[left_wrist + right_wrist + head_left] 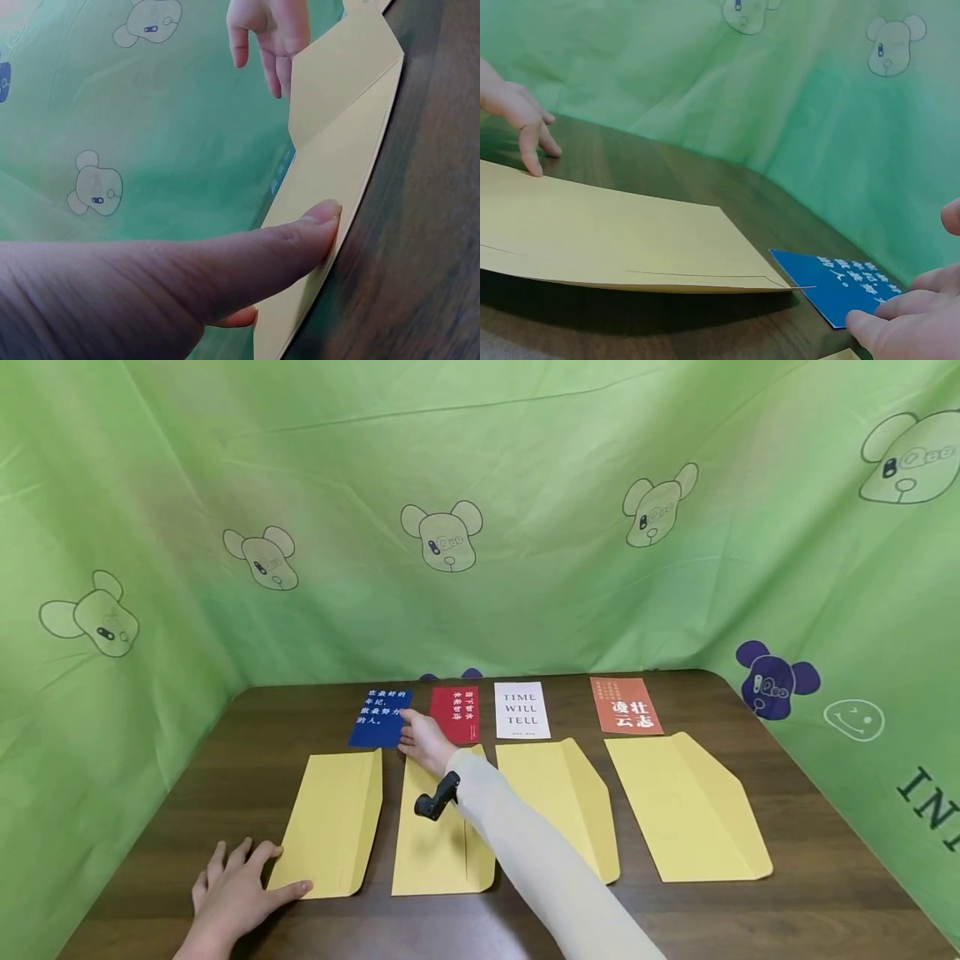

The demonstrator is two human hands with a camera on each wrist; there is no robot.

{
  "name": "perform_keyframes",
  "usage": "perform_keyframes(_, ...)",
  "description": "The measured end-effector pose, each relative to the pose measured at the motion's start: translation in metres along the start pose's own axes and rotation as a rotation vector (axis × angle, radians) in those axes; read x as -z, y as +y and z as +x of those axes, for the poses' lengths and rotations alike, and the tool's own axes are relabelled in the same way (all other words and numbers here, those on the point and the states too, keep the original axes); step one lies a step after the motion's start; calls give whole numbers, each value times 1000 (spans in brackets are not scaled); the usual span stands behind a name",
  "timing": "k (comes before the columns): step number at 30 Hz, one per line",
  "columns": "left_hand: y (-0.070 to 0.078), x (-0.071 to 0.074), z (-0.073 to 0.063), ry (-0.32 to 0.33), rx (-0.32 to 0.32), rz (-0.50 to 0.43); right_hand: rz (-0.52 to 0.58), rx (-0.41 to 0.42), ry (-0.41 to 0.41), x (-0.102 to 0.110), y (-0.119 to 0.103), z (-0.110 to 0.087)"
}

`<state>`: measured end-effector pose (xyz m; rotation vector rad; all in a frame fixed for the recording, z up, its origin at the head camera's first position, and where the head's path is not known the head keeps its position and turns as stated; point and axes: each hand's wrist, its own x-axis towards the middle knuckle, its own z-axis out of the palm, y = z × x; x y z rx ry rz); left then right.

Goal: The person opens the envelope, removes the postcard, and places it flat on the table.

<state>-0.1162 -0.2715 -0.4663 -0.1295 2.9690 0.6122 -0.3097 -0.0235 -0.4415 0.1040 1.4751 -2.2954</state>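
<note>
My left hand (238,887) is at the near left corner of the leftmost yellow envelope (330,818). Its thumb (300,240) lies on the paper by the bottom edge, and the other fingers spread along the left side. My right hand (427,739) reaches across the second envelope (427,852) to a blue card (375,727) with white writing. In the right wrist view its fingers (866,330) extend at the near right edge of the blue card (840,292), with the thumb raised apart from them.
Right of the blue card lie a red card (453,714), a white card (522,710) and an orange card (627,706). Two more yellow envelopes, the third (592,810) and the rightmost (690,810), lie flap open on the wooden table (825,877). A green curtain (525,610) encloses the back and sides.
</note>
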Motion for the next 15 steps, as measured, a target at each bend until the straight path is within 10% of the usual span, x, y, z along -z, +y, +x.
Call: perform_keyframes(15, 3, 5, 3, -19, -13, -9, -148, 34, -210, 30, -10, -59)
